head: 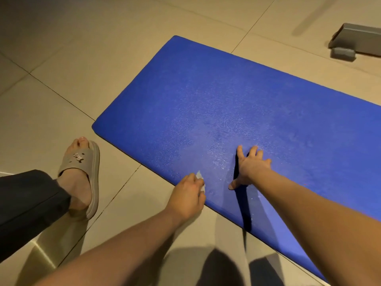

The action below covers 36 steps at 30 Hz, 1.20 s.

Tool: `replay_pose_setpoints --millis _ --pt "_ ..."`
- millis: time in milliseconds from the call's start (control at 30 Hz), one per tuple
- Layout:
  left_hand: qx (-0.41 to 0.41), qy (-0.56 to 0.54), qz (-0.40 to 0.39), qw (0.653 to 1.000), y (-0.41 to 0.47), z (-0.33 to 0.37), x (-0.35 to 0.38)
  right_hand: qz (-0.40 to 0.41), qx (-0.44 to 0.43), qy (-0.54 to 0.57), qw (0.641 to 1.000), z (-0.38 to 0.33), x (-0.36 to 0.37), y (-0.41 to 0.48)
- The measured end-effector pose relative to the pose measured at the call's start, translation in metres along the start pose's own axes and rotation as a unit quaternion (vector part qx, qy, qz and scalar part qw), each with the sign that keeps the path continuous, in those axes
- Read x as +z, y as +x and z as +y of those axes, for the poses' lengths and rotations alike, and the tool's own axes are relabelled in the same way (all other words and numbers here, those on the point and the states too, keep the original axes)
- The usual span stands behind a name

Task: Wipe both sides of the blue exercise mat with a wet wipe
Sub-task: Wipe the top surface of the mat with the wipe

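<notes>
Blue foam fills the middle of the view: a blue exercise mat (226,96) lies flat on a beige tiled floor (61,69), running diagonally from the upper left toward the lower right, where it passes out of view. Its rounded short end points to the upper left.

The person looks down at both bare forearms reaching forward. The left hand (188,196) sits at the mat's near long edge, fingers curled around a small white wet wipe (201,178), which peeks out from the fingertips and touches the mat surface. Just beside it, further onto the mat, the right hand (250,169) presses down flat, fingers spread and straight, thumb pointing back toward the near edge, grasping nothing. It throws a dark narrow shadow across the mat. The surface around both hands glistens with pale specks.

To the left, off the mat, a foot in a beige slipper (82,159) stands on the tiles below a dark trouser leg (26,203). At the far upper right, well apart from the mat, a grey angular object (356,38) rests on the floor.
</notes>
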<state>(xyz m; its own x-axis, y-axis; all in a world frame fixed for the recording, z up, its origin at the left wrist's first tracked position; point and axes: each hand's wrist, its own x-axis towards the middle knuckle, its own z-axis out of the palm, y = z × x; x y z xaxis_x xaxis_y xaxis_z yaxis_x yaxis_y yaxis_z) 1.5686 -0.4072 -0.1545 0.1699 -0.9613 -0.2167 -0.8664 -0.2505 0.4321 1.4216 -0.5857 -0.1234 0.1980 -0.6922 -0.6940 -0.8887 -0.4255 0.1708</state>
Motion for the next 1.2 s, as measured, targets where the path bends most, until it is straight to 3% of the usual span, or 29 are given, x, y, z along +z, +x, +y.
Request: replay_pose_setpoints --millis 133,200,300,367,467,567,633,700,800,867,933,1033,1100,1200 --pt "0.069 0.098 -0.016 0.993 0.017 -0.023 -0.017 0.005 -0.011 -0.01 1.0 -0.003 0.013 0.005" --pt "0.068 0.166 0.015 0.984 0.031 -0.044 -0.031 0.01 -0.008 -0.009 1.0 -0.004 0.011 0.006" --pt "-0.053 0.173 0.103 0.978 0.051 -0.079 -0.056 0.014 -0.011 -0.011 1.0 -0.003 0.013 0.008" --pt "-0.145 0.133 0.113 0.974 0.057 -0.088 -0.064 0.019 -0.011 -0.016 1.0 -0.003 0.015 0.008" --pt "-0.174 0.06 0.112 0.976 0.054 -0.069 -0.054 0.02 -0.012 -0.014 1.0 -0.003 0.015 0.01" --pt "-0.133 0.003 0.093 0.987 0.04 -0.026 -0.024 0.021 -0.012 -0.014 1.0 -0.003 0.016 0.01" --pt "-0.06 0.008 0.047 0.997 0.03 0.0 -0.005 0.02 -0.012 -0.014 1.0 -0.004 0.016 0.011" --pt "0.03 0.038 -0.015 0.999 0.028 0.009 0.001 0.023 -0.013 -0.013 1.0 -0.004 0.016 0.011" --pt "0.103 0.141 -0.032 0.984 0.044 -0.013 -0.018 0.025 -0.015 -0.01 1.0 -0.003 0.016 0.011" --pt "0.044 0.19 0.011 0.981 0.056 -0.037 -0.038 0.024 -0.016 -0.007 1.0 -0.002 0.016 0.011" --pt "-0.072 0.197 0.07 0.975 0.069 -0.062 -0.056 0.021 -0.016 -0.005 1.0 -0.003 0.016 0.012" --pt "-0.185 0.144 0.084 0.968 0.08 -0.073 -0.062 0.019 -0.01 -0.003 1.0 -0.004 0.015 0.012" --pt "-0.2 0.075 0.085 0.973 0.081 -0.055 -0.053 0.017 -0.01 -0.003 1.0 -0.005 0.015 0.012" --pt "-0.147 0.018 0.059 0.987 0.072 -0.011 -0.026 0.011 -0.01 -0.004 1.0 -0.005 0.013 0.012"
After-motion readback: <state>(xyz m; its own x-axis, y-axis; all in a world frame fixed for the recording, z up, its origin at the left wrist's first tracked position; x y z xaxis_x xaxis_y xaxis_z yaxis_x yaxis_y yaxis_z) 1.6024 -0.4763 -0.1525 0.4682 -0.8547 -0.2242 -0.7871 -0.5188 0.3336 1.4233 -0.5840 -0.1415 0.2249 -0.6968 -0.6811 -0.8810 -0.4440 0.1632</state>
